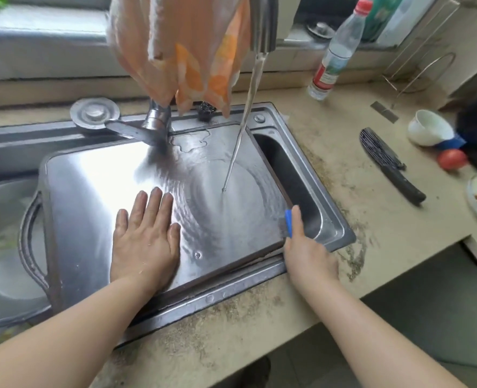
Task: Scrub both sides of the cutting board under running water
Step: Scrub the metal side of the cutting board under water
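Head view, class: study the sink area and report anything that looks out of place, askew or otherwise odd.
The orange cloth is draped over the faucet, hanging low near the running water. The steel cutting board lies askew across the sink, leaving a gap at its right. A knife lies loose on the counter.

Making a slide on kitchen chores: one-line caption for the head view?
Left hand flat on a steel cutting board over the sink, tap water running, right hand gripping a blue tool.

Both forearms are bare to the frame edge, and the hands (144, 239) wear no rings or gloves.
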Motion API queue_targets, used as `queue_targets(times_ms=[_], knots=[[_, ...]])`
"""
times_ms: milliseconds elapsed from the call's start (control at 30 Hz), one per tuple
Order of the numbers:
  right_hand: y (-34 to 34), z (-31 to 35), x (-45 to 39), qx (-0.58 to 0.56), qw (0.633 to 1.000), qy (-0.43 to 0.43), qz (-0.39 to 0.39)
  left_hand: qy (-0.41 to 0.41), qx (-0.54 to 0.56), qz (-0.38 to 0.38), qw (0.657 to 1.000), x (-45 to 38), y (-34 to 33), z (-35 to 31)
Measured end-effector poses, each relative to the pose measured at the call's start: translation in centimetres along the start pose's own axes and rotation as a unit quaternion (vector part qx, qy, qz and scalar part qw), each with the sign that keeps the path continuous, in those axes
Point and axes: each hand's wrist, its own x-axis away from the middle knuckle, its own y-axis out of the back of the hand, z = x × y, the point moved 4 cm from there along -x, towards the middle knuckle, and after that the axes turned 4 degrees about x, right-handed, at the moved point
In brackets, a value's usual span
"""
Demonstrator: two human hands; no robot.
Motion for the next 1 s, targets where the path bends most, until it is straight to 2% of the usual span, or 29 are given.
queue_targets(times_ms=[133,267,433,500,567,667,767,833,867,933,1000], knots=[[1.8,-0.2,-1.3,0.01,0.999,-0.032,0.01,0.006,0.007,0.005,1.0,-0.1,-0.2,-0.9],[-0.1,0.1,3.2,0.032,0.999,0.031,-0.004,0.0,0.007,0.013,1.0,-0.2,0.1,-0.8],[2.1,-0.9,-3.6,0.049,0.998,-0.016,0.021,0.0,0.0,0.008,1.0,-0.3,-0.2,-1.0],[2.5,-0.7,-3.5,0.05,0.998,-0.025,0.026,0.003,0.003,0.011,1.0,-0.2,-0.1,-1.2],[1.2,-0.6,0.1,0.016,1.0,0.0,0.012,0.003,0.01,0.016,1.0,-0.1,0.0,-1.3],[0.1,-0.2,3.3,0.039,0.996,0.074,-0.01,0.004,0.015,0.015,1.0,-0.2,0.0,-1.2],[2.3,-0.1,-3.5,0.045,0.998,0.026,0.038,0.003,0.008,0.017,1.0,-0.3,-0.2,-1.3],[3.3,0.7,-4.6,0.047,0.997,-0.002,0.058,0.007,0.001,0.022,1.0,-0.2,-0.2,-1.2],[2.8,1.2,-3.4,0.042,0.998,0.006,0.038,0.007,0.0,0.022,1.0,-0.2,-0.1,-1.3],[0.5,2.3,1.5,0.049,0.996,0.079,-0.007,0.008,-0.002,0.022,1.0,-0.2,0.0,-1.3],[-0.4,2.4,3.4,0.037,0.992,0.118,-0.002,0.005,-0.001,0.025,1.0,-0.4,-0.2,-1.2]])
